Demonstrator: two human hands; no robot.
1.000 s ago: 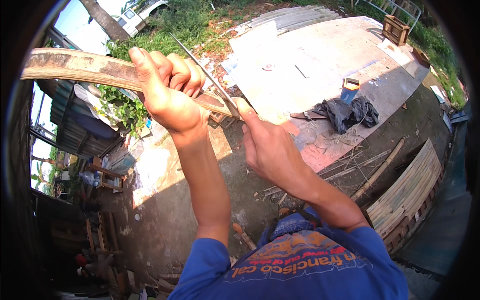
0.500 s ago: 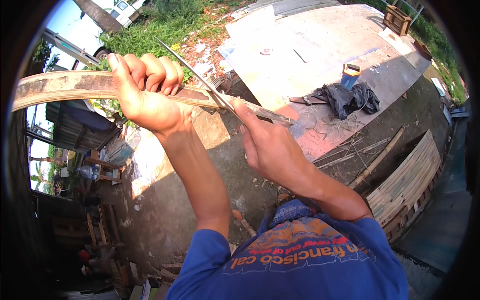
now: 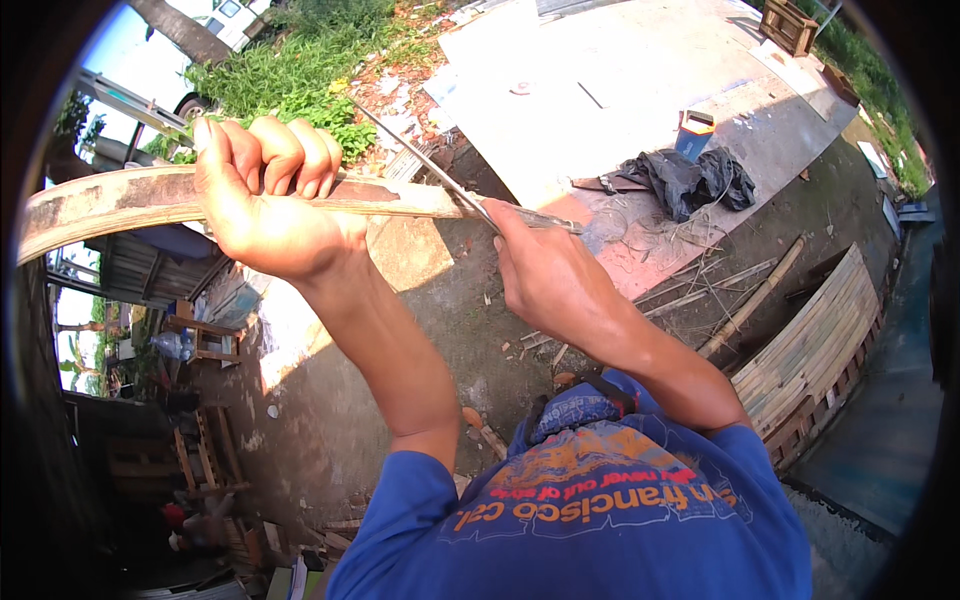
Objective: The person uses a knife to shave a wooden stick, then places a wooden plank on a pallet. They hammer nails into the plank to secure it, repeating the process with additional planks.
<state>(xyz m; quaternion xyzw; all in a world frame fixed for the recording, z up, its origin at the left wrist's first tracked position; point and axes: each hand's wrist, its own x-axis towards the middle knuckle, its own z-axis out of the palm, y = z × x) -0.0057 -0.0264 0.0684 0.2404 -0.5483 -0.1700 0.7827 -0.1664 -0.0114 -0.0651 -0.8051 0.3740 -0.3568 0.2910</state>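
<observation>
Two bare hands are up in front of a person in a blue shirt point(image 3: 600, 510). The left hand point(image 3: 265, 210) is high, on the left side. Its arm goes up from the blue sleeve, bends at the elbow, and leans left. The inside of the wrist shows. The left fingers are curled tight around a long, curved, light brown wooden strip point(image 3: 385, 194) with dark patches, and the thumb sticks up.

The strip is held up above the ground. It goes from the far left, through the left hand, to a thin end just past the right hand point(image 3: 545, 265).

The right arm comes up from the lower right and points up and left. The back of the right hand shows, with its fingers folded in. It is squeezing a thin grey metal knife point(image 3: 428, 167), and one finger reaches out to the blade. The handle is hidden. The blade slants up and left, across the strip, between the two hands. I cannot tell how deep it bites.

Behind the right hand, a crumpled black plastic bag point(image 3: 690, 185) lies on a big, flat, pale board point(image 3: 600, 60).
</observation>
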